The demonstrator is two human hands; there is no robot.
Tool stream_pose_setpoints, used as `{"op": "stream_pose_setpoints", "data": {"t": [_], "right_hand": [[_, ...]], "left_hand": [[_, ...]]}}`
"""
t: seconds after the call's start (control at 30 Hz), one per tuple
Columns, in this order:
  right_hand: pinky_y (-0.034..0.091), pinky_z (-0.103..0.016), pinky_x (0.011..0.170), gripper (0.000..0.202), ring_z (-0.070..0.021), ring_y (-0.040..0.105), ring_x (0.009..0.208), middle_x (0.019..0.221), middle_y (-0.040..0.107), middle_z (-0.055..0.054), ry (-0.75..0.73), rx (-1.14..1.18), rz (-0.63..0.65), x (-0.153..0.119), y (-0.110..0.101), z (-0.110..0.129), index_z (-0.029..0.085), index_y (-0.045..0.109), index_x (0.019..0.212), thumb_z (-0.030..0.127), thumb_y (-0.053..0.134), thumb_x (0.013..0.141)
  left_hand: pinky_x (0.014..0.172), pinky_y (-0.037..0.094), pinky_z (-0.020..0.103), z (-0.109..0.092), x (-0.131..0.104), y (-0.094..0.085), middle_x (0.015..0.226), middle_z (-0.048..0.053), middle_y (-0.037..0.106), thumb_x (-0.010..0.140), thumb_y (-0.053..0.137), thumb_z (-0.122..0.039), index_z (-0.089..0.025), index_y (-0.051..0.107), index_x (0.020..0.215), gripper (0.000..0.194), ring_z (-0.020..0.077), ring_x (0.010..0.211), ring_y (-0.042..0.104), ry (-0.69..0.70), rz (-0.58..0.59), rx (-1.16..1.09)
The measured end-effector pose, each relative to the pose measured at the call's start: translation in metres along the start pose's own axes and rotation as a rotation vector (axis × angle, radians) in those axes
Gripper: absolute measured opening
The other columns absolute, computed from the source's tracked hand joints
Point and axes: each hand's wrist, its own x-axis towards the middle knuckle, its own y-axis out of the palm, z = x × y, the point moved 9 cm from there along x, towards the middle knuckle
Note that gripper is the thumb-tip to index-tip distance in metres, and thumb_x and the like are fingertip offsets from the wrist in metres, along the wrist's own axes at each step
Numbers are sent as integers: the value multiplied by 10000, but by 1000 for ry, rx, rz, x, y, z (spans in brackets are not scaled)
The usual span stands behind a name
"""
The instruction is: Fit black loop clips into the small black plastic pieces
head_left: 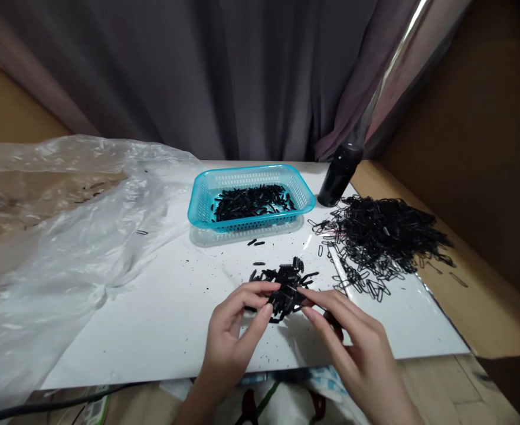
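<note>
Head view, black strips (286, 298): slim, dark, small, heaped at the lower centre of the frame.
Strips' direction: long axes mixed within the heap; one loose strip (258, 264) just above it lies nearly left to right.
Blue basket (303, 192): upper centre, perforated sides, similar strips inside.
Left hand (229, 327), right hand (360, 333): fingertips at the heap; cannot tell whether either grip pinches a strip.

I have one head-worn view, set above the six o'clock edge of the white surface (153, 330), facing forward and down towards twelve. It sits close over the left hand (228, 336) at six and the right hand (366, 342) at five, centres on the blue basket (242, 224) a little farther off, and ends at the grey curtain (260, 82) at twelve.
</note>
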Motion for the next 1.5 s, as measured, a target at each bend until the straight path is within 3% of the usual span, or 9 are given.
{"op": "stream_pose_setpoints", "data": {"t": [0.23, 0.53, 0.9, 1.2, 1.5], "right_hand": [[587, -223, 787, 240, -133, 761, 901, 1070, 788, -6, -209, -174, -50, -10, -10, 19, 235, 644, 1194, 121, 566, 997], [601, -262, 817, 293, -147, 754, 932, 1090, 785, -33, -298, -229, -51, -13, -7, 29, 195, 644, 1217, 55, 559, 975], [606, -288, 796, 381, -157, 750, 929, 1104, 776, -33, -306, -226, -30, -16, -5, 27, 210, 614, 1269, 13, 530, 954], [623, -327, 790, 386, -194, 761, 970, 1122, 790, -65, -361, -343, 12, -18, -5, 28, 145, 648, 1227, -20, 487, 918], [583, -342, 591, 350, -222, 752, 760, 1054, 801, -105, -489, -534, 43, -15, -5, 39, 80, 697, 1193, -9, 476, 936]], "left_hand": [[834, 613, 272, -4, -6, 0, 999, 73, 787, 870, 692, -128, -212, 729, 793, 119, 196, 945, 738, 35, -104, -19], [794, 627, 226, -19, -5, 3, 988, 39, 803, 866, 654, -36, -215, 690, 818, 189, 161, 912, 763, 225, 2, 155], [815, 618, 239, -22, -7, 5, 1005, 32, 798, 875, 640, -28, -223, 685, 846, 202, 158, 925, 754, 249, 15, 207], [861, 607, 222, -29, -9, 9, 1009, 17, 797, 870, 624, -4, -227, 676, 864, 229, 139, 936, 749, 334, 54, 309], [852, 632, 287, -33, -10, 14, 966, 61, 811, 864, 638, -18, -209, 711, 867, 204, 197, 923, 769, 368, 92, 408]]}}
